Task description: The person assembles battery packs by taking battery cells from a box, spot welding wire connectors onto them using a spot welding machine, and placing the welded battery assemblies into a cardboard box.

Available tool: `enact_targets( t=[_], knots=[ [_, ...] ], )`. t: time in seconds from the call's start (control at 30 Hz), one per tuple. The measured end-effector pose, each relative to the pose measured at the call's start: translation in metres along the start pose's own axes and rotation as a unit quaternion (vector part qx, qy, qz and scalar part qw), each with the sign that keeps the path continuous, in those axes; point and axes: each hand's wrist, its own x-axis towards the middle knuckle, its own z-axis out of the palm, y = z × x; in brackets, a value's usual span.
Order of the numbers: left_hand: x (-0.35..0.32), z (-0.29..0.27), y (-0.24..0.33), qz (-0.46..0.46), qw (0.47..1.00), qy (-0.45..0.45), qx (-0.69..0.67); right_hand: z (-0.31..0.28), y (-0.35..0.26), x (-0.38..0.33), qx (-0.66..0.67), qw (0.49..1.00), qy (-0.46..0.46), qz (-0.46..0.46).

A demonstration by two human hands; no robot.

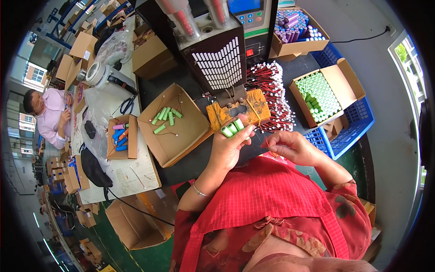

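Note:
My left hand [228, 150] is closed around a few green cylindrical battery cells [232, 128], which lie side by side with their ends showing. To the right, my right hand [293, 147] pinches a thin red wire [267, 143] between thumb and fingers, a little apart from the cells. Just beyond my left hand is a worn yellow block [217, 114] with a rubber band round it, under the electrode pins of a dark spot welder [219, 63]. Beside the block lies a pile of red and black wires with white connectors [274, 93].
At left, an open cardboard box [190, 138] holds wired green cells; a smaller box [131, 152] holds mixed-colour cells. At right, a carton of green cells [317, 97] rests on a blue crate [358, 124]. Purple and blue cells [294, 27] fill another carton. A person [50, 111] sits far left.

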Motion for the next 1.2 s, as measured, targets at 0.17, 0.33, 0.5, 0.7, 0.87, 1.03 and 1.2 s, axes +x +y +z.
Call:
enact_targets(
  t=[0.17, 0.33, 0.5, 0.7, 0.87, 1.03, 1.2],
  knots=[
    [-0.001, 0.004, -0.001, 0.049, 0.998, 0.008, 0.040, 0.021, 0.006, 0.027, 0.262, 0.958, 0.073, 0.095],
    [0.017, -0.020, 0.009, 0.252, 0.892, 0.014, 0.375, 0.007, 0.003, 0.055, 0.075, 0.981, 0.178, 0.012],
    [0.030, -0.014, 0.027, 0.323, 0.781, 0.054, 0.531, -0.010, -0.003, 0.082, 0.000, 0.992, 0.107, 0.060],
    [0.038, -0.016, 0.024, 0.330, 0.775, 0.064, 0.535, -0.011, -0.001, 0.093, 0.032, 0.993, 0.091, 0.061],
    [0.040, -0.019, 0.021, 0.301, 0.782, 0.068, 0.541, -0.011, 0.001, 0.095, 0.031, 0.993, 0.097, 0.064],
    [0.041, -0.013, 0.025, 0.308, 0.773, 0.070, 0.549, -0.011, 0.003, 0.096, -0.019, 0.992, 0.115, 0.039],
    [0.045, -0.021, 0.022, 0.397, 0.723, 0.065, 0.562, -0.006, 0.002, 0.093, 0.004, 0.992, 0.119, 0.029]
  ],
)
